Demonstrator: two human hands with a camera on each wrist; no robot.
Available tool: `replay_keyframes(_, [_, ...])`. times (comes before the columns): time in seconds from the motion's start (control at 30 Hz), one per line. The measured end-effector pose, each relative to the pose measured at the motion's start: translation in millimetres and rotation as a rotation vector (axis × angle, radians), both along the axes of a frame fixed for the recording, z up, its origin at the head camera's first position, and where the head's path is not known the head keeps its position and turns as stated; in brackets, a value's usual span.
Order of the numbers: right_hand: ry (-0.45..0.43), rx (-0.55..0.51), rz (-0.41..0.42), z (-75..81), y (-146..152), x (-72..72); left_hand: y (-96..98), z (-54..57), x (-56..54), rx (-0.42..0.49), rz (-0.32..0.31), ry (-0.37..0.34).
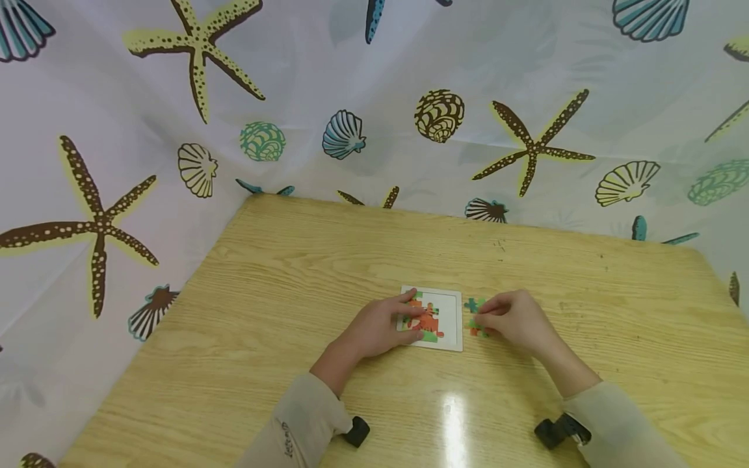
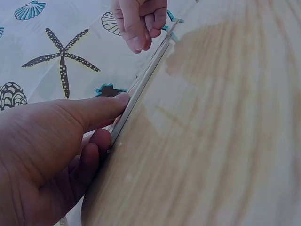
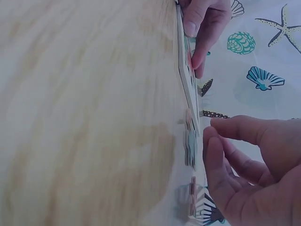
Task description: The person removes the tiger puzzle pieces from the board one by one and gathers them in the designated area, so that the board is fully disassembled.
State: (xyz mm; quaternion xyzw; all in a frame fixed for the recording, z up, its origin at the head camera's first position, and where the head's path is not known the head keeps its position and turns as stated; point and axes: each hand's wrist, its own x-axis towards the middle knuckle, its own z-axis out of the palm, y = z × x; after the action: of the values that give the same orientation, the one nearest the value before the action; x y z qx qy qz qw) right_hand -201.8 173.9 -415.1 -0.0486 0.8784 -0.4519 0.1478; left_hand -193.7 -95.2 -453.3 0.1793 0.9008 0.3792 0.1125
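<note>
A small jigsaw puzzle tray (image 1: 449, 318) with a white border lies on the table, partly filled with orange and green pieces. My left hand (image 1: 377, 326) rests across the tray's left side, its fingers over the joined pieces. In the left wrist view my thumb (image 2: 110, 106) touches the tray's edge. Several loose puzzle pieces, among them a teal one (image 1: 471, 305) and an orange-green one (image 1: 474, 327), lie right of the tray. Over them hovers my right hand (image 1: 517, 320), thumb and index fingertips close together; no piece shows between them in the right wrist view.
The wood-grain table (image 1: 292, 273) runs out to a white curtain (image 1: 380, 78) printed with starfish and shells, which hangs behind and at the left. Black wrist mounts (image 1: 357, 431) sit under both sleeves. Light glares off the near tabletop.
</note>
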Motion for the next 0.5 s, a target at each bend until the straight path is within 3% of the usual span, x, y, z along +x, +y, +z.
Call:
replay_keyframes(0.17, [-0.053, -0.118, 0.009, -6.6, -6, -3.7, 0.5, 1.0, 0.1, 0.005, 0.004, -0.008])
replay_keyframes(0.5, [-0.125, -0.159, -0.029, -10.3, -20, -8.3, 0.2, -0.3, -2.0, -0.017, 0.010, -0.027])
